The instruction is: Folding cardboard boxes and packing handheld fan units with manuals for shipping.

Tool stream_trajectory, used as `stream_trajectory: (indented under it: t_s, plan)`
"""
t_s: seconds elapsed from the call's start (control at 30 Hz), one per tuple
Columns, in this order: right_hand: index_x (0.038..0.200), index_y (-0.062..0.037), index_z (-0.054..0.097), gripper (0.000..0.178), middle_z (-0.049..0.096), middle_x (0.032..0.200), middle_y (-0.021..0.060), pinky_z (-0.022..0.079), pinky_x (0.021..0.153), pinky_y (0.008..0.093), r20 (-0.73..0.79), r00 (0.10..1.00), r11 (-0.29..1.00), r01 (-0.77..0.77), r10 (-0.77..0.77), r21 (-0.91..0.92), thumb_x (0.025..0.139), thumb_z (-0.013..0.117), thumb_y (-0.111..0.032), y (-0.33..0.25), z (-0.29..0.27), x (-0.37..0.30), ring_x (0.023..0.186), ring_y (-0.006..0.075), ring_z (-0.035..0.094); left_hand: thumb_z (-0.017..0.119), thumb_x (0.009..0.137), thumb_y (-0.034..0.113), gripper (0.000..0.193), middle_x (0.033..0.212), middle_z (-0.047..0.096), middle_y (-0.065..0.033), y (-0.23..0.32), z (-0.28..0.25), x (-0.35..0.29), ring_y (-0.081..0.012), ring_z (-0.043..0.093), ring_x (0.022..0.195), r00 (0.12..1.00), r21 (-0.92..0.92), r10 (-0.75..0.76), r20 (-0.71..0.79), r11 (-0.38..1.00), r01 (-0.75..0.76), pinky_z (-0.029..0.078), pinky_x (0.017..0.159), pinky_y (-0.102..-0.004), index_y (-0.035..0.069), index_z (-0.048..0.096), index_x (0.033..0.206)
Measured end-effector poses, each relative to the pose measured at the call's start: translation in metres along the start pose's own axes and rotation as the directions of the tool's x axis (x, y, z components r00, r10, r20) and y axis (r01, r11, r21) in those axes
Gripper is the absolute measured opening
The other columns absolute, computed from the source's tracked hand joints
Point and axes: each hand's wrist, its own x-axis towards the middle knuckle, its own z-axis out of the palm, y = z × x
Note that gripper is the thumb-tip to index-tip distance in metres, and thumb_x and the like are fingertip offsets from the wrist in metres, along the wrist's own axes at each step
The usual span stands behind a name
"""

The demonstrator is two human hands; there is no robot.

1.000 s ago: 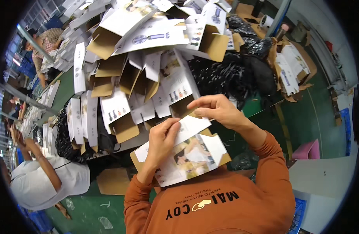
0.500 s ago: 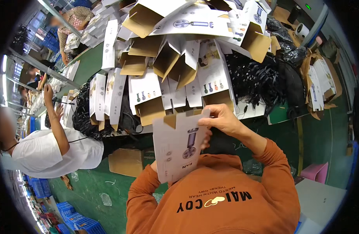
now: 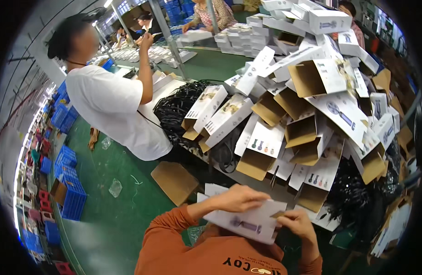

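Wide green floor leftward; left hand, right hand at carton edges.

From afar I'm seeing rectangular white cardboard boxes lying on the green tabletop, thin black cords to their left, a white cardboard carton in front.

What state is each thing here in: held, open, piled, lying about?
White carton, held, printed side showing
Left grip, over the carton
Right grip, pinching the carton's end
Boxes, piled, several open-ended
Black cords, heaped
Nearest blue crate, on the floor
Clear plastic, crumpled, on the floor
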Motion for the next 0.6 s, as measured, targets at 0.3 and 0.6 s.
stream_trajectory:
  t_s: [0.3, 0.6]
  plan:
    - [0.088, 0.0033, 0.068, 0.017, 0.067, 0.079, 0.0063, 0.049, 0.061, 0.0238, 0.290, 0.943, 0.915, -0.254, 0.163, 0.314, 0.079, 0.066, -0.011, 0.065, 0.015, 0.022, 0.069, 0.0115, 0.061, 0.063, 0.076, 0.047, 0.059, 0.092, 0.065, -0.0196, -0.016, 0.056, -0.020, -0.0325, 0.064, 0.083, 0.952, -0.186, -0.219, 0.215, 0.947, 0.260, 0.049, 0.069, -0.0385, 0.010, 0.054, 0.120]
    - [0.081, 0.0034, 0.064, 0.021, 0.062, 0.065, 0.0171, 0.047, 0.058, 0.0317, 0.384, 0.923, 0.928, 0.166, -0.027, -0.334, 0.068, 0.069, -0.012, 0.050, 0.030, 0.037, 0.061, 0.0102, 0.059, 0.077, 0.058, 0.040, 0.074, 0.091, 0.065, -0.0164, -0.004, 0.048, -0.030, -0.0342, 0.063, 0.085, 0.864, -0.063, -0.157, 0.478, 0.975, 0.213, 0.049, 0.070, -0.0409, 0.011, 0.048, 0.119]
